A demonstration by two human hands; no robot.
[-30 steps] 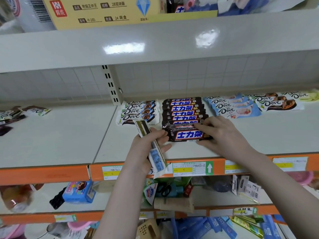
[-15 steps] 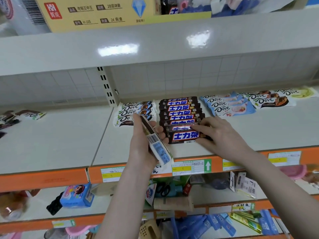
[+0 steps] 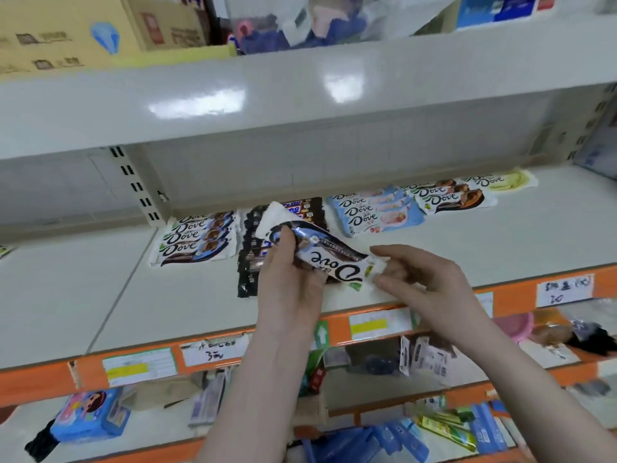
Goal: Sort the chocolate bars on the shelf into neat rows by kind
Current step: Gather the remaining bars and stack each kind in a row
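Centre of frame: left hand grips a Dove bar by its upper-left end, fingers closed round the wrapper. Right hand pinches the bar's lower-right end between thumb and fingertips. Bar is held above the shelf, logo upside down, in front of the dark Snickers row. Dove rows lie left and right.

**Pale shelving, orange edges**

I see a cream shop shelf with an orange front strip carrying price labels. A slotted upright stands behind, and ceiling light glares on the upper shelf
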